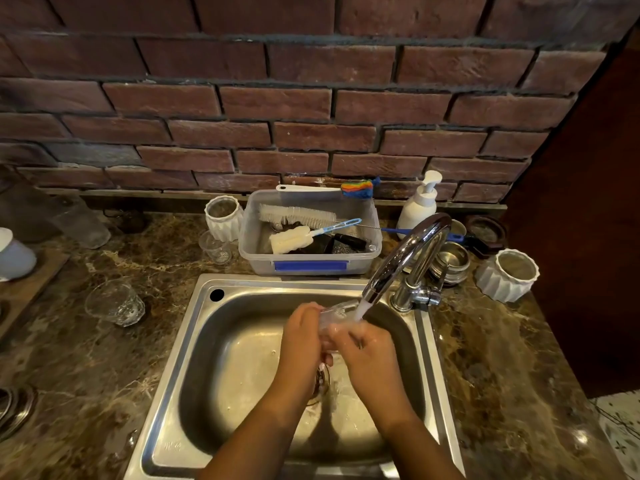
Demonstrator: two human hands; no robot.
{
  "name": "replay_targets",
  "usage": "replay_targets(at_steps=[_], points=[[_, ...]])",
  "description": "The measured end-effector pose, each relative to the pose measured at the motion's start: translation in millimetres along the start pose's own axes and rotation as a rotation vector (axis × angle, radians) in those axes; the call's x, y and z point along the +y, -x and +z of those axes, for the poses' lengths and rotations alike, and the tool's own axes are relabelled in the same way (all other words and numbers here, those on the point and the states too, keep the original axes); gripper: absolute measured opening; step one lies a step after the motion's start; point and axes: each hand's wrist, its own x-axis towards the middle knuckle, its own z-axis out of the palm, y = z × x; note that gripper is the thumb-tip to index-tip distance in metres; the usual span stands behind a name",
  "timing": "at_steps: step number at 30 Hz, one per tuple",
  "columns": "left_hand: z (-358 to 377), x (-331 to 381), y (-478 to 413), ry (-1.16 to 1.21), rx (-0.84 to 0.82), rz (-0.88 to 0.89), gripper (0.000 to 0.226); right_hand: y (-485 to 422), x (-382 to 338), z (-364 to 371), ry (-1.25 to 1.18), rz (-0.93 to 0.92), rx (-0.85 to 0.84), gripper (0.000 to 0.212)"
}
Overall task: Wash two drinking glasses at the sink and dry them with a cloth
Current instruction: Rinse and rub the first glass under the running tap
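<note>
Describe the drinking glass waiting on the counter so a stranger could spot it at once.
Find the steel sink set in the brown marble counter. Just left of its back-left corner, alone on the counter, sits a clear glass. It is wide with a cut, faceted pattern, unlike the smaller plain cup farther back beside the white ribbed pot.

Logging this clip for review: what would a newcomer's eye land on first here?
The left hand and right hand grip a clear drinking glass under water running from the curved chrome tap over the stainless steel sink at centre. A second clear textured glass stands on the brown marble counter to the sink's left.
</note>
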Motion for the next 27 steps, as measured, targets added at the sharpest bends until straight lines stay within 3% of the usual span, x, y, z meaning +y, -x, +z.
replay_targets(at_steps=[5, 7, 10, 13, 16, 18, 19, 21, 23, 27], points=[[-13.0, -13.2, 1.5, -0.615, -0.105, 0.794, 0.026, -14.1, -1.9, -6.7, -0.653, 0.615, 0.028, 0.019], [-18.3, -15.7, -2.6, -0.796, -0.164, 0.931, 0.035, -18.3, -1.6, -13.7, -0.730, 0.727, -0.046, 0.025], [-15.5, -9.6, -1.8, -0.664, -0.197, 0.765, 0.029, -24.1, 4.8, -13.0, -0.564, 0.557, -0.034, 0.024], [0.4, 0.6, -0.2, -0.246, -0.171, 0.277, 0.022, -17.8, 0.1, -7.5, -0.120, 0.189, 0.019, 0.028], [-1.5, 9.1, -3.8, 0.053, -0.145, -0.227, 0.018, -10.9, -3.0, -10.8, 0.321, -0.198, -0.154, 0.031], [-10.2, 12.6, -3.4, 0.272, -0.222, -0.450, 0.023, -10.1, -3.9, -17.0, 0.677, -0.389, -0.242, 0.041], [-13.6, 12.5, -3.6, 0.362, -0.256, -0.500, 0.026, -10.5, -3.9, -18.8, 0.744, -0.440, -0.267, 0.043], [-15.1, 9.1, -3.3, 0.420, -0.278, -0.499, 0.030, -9.3, -4.3, -18.7, 0.705, -0.418, -0.257, 0.036], [-9.4, 6.0, -3.0, 0.358, -0.177, -0.397, 0.030, -6.4, -4.3, -12.4, 0.533, -0.312, -0.186, 0.026], [-0.9, 4.0, -1.9, -0.103, -0.040, 0.185, 0.026, -4.7, -5.1, -2.6, -0.013, 0.055, -0.035, 0.022]])
